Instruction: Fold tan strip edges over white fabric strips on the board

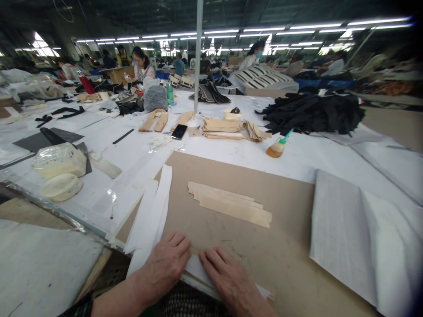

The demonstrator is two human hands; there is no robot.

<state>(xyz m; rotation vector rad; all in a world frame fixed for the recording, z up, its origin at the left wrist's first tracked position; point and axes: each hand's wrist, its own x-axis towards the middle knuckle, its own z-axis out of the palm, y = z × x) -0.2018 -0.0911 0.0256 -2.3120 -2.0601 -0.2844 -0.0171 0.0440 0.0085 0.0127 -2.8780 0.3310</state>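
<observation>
My left hand [163, 266] lies palm down on white strips [152, 215] at the near edge of a brown cardboard sheet [284, 246], fingers together and flat. Beside it, my right hand [228, 277] rests flat on a white strip [194, 266] and the cardboard's edge, fingers stretched forward. Neither hand grips anything. A small stack of beige strips [231, 204] lies on the cardboard a little beyond my fingers.
A grey-white cloth [357, 229] lies at the right. A glue bottle [277, 147], a phone [179, 131], beige piece stacks [223, 127] and a black fabric pile [313, 112] sit farther back. Plastic-wrapped items [59, 160] are at left. A pole [198, 57] stands mid-table. Other people work beyond.
</observation>
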